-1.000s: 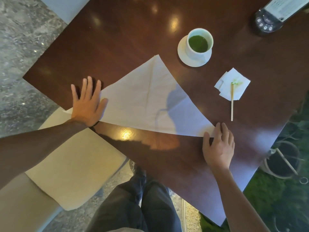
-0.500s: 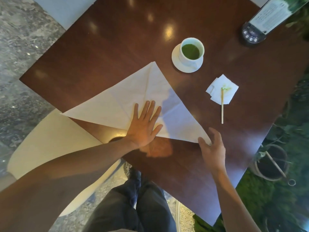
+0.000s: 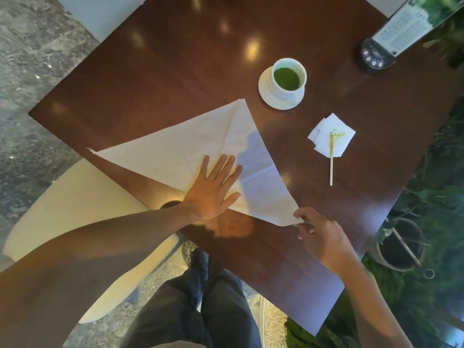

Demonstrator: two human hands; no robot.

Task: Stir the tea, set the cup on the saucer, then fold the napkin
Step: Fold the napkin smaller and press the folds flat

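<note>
Napkin-fold step: cup (image 3: 288,79) already on saucer (image 3: 266,97). Triangular napkin (image 3: 200,149) lies mid-table; left hand (image 3: 213,189) presses it flat, fingers straight. Right hand (image 3: 319,234) pinches its near corner. Next, likely: carry corner across.

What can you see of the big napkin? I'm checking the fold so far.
The napkin is white, paper-like and creased, folded into a large triangle lying flat on the dark wooden table, apex towards the cup. The left hand presses flat on its near edge; the right hand pinches its right corner.
</note>
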